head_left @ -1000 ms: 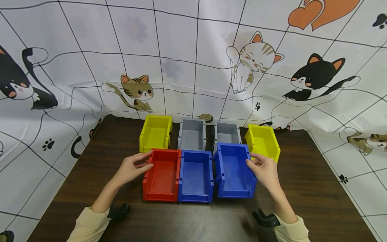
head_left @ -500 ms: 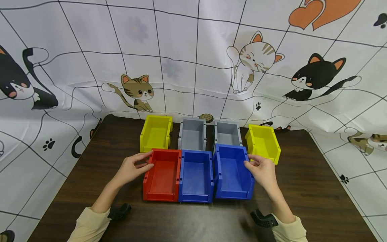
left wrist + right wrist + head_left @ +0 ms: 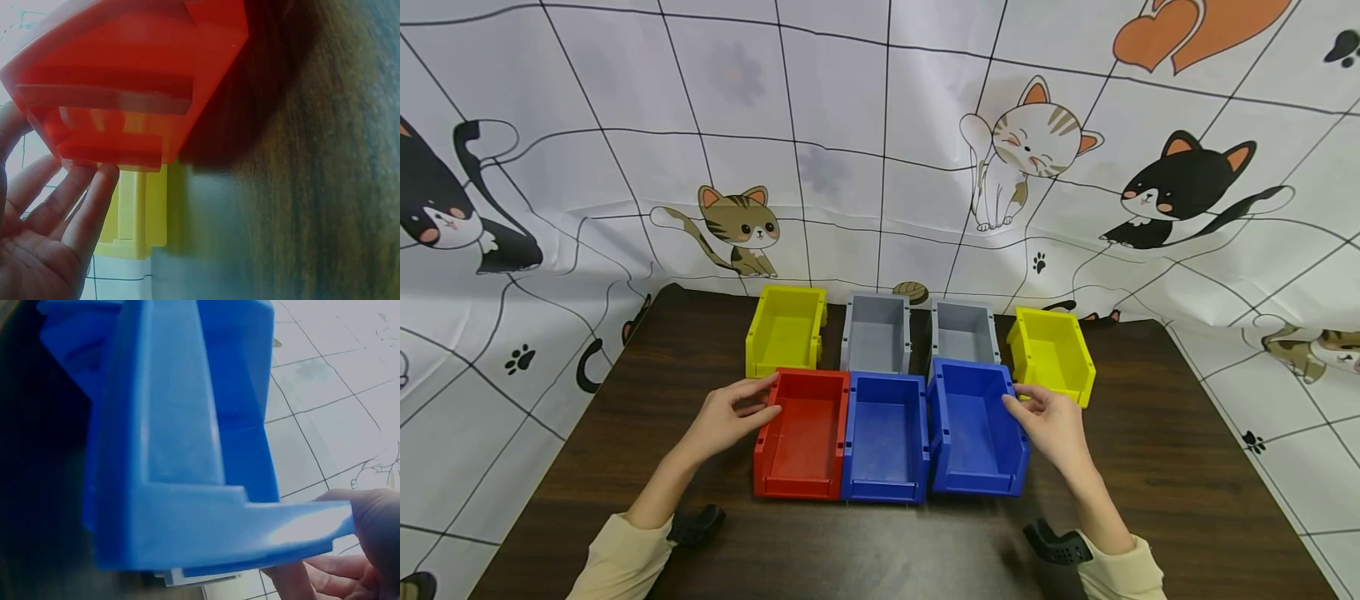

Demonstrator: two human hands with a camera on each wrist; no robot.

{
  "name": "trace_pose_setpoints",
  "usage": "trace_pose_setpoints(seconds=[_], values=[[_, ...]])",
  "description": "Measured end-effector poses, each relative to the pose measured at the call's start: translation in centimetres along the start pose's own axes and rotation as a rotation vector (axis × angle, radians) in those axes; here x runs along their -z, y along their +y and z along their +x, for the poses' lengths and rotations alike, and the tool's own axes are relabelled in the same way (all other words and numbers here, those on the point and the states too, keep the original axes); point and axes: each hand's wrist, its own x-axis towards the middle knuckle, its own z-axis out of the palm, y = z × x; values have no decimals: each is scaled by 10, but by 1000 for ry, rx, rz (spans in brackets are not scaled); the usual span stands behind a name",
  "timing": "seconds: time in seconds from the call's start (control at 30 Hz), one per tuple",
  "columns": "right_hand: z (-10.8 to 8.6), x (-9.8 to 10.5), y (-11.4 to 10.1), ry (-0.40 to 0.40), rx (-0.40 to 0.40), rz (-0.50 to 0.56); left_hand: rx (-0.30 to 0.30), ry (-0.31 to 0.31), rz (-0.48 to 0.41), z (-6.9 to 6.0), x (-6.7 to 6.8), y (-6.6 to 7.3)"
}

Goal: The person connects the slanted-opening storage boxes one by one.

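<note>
In the head view the left hand (image 3: 726, 421) grips the left side wall of a red bin (image 3: 802, 437), thumb on its rim; the left wrist view shows its fingertips against the red wall (image 3: 137, 62). The right hand (image 3: 1054, 423) pinches the right rim of a blue bin (image 3: 977, 433), which sits slightly turned. Between the two stands another blue bin (image 3: 886, 442), touching the red one. In the right wrist view, thumb and fingers lie on either side of the blue wall (image 3: 187, 531).
Behind stand a yellow bin (image 3: 786, 329) at left, two grey bins (image 3: 877, 333) in the middle, and another yellow bin (image 3: 1051, 354) at right. The dark wooden table (image 3: 1180, 467) ends at a cat-patterned cloth (image 3: 850, 183).
The right hand and the blue bin it holds have shifted slightly left, closer to the middle blue bin. The left hand and the red bin have stayed in place.
</note>
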Motion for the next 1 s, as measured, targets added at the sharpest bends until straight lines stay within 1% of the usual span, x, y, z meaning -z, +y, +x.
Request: trace_pose_setpoints(seconds=[0.07,0.13,0.17,0.2,0.23,0.3,0.37,0.43,0.5,0.53,0.73,0.87,1.0], values=[[0,-2,-1,72,52,-12,1,-3,0,0,0,1],[0,-5,-3,146,142,-38,-1,-5,0,1,0,1],[1,-7,-6,162,195,-47,-1,-5,-2,1,0,1],[1,-8,-9,161,252,-54,0,-5,-2,1,0,0],[2,-10,-12,141,309,-68,2,-4,-3,1,0,0],[3,-13,-18,50,411,-119,6,-1,2,2,0,-1],[4,-15,-24,-77,482,-172,7,1,2,2,0,-2],[5,-18,-29,-184,527,-240,5,2,5,2,0,-2],[6,-20,-33,-256,543,-298,2,0,7,3,0,-2],[7,-21,-34,-278,546,-317,0,0,6,4,0,-2],[9,-28,-38,-356,519,-377,-3,-10,-1,3,1,1],[10,-34,-39,-368,527,-414,-12,-14,-6,2,1,2],[10,-38,-39,-351,549,-454,-17,-13,-7,1,1,1]])
